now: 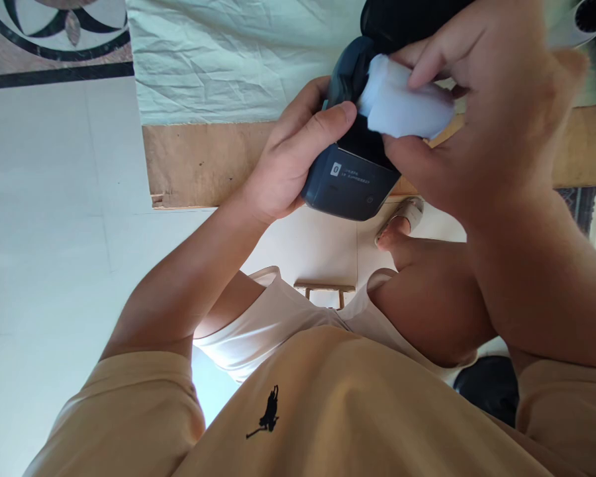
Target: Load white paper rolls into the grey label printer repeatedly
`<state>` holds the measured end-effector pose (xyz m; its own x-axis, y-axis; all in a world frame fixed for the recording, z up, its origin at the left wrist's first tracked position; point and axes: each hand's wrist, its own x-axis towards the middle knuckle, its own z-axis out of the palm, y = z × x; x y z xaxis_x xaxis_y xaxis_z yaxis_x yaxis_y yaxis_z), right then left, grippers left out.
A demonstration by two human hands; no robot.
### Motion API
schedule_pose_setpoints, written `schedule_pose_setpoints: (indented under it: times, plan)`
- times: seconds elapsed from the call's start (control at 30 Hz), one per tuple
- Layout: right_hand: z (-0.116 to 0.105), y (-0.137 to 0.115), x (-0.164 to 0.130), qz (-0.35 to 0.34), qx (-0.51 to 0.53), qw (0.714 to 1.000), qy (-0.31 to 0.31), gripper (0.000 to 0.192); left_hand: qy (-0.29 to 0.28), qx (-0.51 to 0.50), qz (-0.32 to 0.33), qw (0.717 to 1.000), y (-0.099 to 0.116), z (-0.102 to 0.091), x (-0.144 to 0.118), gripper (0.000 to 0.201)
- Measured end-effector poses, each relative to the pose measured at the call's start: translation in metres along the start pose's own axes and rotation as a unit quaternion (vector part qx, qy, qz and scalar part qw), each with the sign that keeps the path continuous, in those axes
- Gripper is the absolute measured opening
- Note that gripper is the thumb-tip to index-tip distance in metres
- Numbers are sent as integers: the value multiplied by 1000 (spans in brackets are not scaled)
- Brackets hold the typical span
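My left hand [302, 146] grips a dark blue boxy device [355, 182], its thumb pressed along the near edge. Small pale print and a white square mark show on the device's lower face. The device is tilted, and its upper side shows a black recess. A soft-looking white wad [410, 99] is pinched in the fingers of my right hand [496, 106]. Whether it is cloth or paper I cannot tell. Its left end touches or overlaps the device's dark recess. The right hand hides part of the wad and the device's far right side.
A pale green cloth [218, 59] covers the wooden table [198, 165] in front of me. Behind the device lies a black object [407, 23]. A white cylinder with a dark opening [589, 20] stands at the far right. Below is a small wooden stool [324, 287].
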<state>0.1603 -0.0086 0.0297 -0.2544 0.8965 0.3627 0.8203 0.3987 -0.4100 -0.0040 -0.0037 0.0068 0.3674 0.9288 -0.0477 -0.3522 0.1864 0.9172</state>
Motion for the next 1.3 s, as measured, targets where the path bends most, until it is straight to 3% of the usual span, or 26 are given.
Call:
schedule_pose_setpoints:
  times: [0.13, 0.33, 0.5, 0.87, 0.97, 1.07, 1.23, 1.3]
  plan:
    - [1, 0, 2, -96, -91, 991, 0, 27, 3, 3, 3, 1000, 0, 1, 0, 14]
    - [2, 8, 3, -92, -114, 989, 17, 19, 4, -18, 10, 1000, 0, 2, 0, 12]
    - [1, 7, 0, -149, -114, 981, 52, 17, 24, -5, 9, 1000, 1, 5, -1, 12]
    - [-1, -1, -2, -158, -80, 982, -62, 27, 8, -12, 31, 999, -2, 1, 0, 8]
    - [-2, -2, -1, -173, -59, 981, -68, 38, -20, -22, 49, 998, -2, 2, -2, 22]
    - [-1, -2, -2, -177, -53, 981, -54, 37, -45, -11, 46, 998, -2, 2, -3, 40]
    - [-1, 0, -5, -165, -59, 984, -41, 26, -64, 16, 55, 996, -2, -2, 0, 43]
    - [-4, 0, -6, -166, -57, 985, -4, 26, -78, 11, 62, 995, -4, -5, 1, 46]
